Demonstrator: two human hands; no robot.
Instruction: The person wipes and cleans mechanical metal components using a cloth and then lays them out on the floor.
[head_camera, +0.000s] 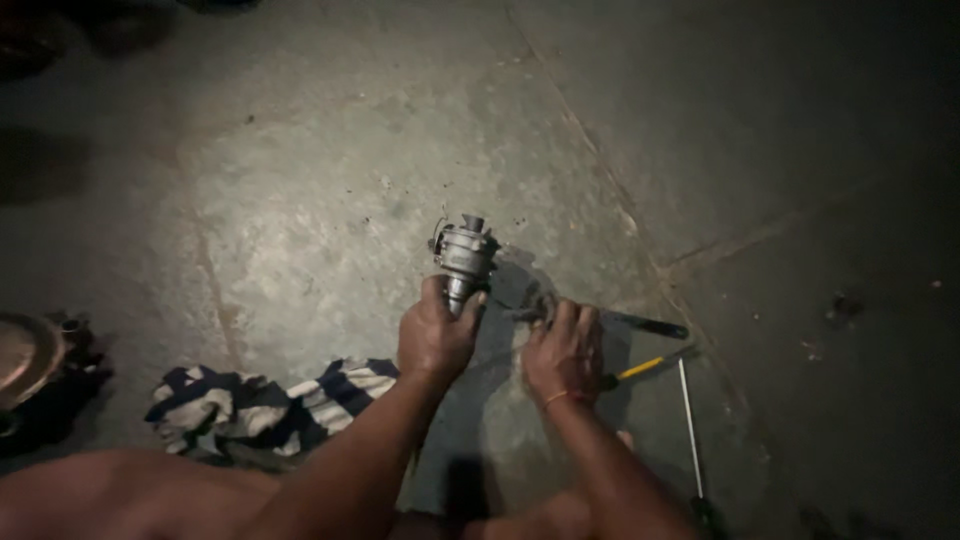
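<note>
Grey metal part held up over a concrete floor, tools lying close by.

Head view: the left hand (435, 338) has its fingers wrapped tight round the lower stem of a grey metal engine part (463, 258), holding it upright above the concrete floor (330, 200) near the middle of the lit patch. The right hand (565, 352) rests low just beside it, fingers curled over a dark-handled tool (645, 324) that lies on the floor and runs off to the right; whether they grip it or only press on it I cannot tell. Just behind that hand lies a yellow-handled tool (638, 368), and a thin metal rod (689, 425) stretches towards the bottom edge. A striped blue-and-white cloth (270, 400) is bunched on the floor to the left of the forearms, and a round metal object (25, 355) sits at the left edge in shadow.
</note>
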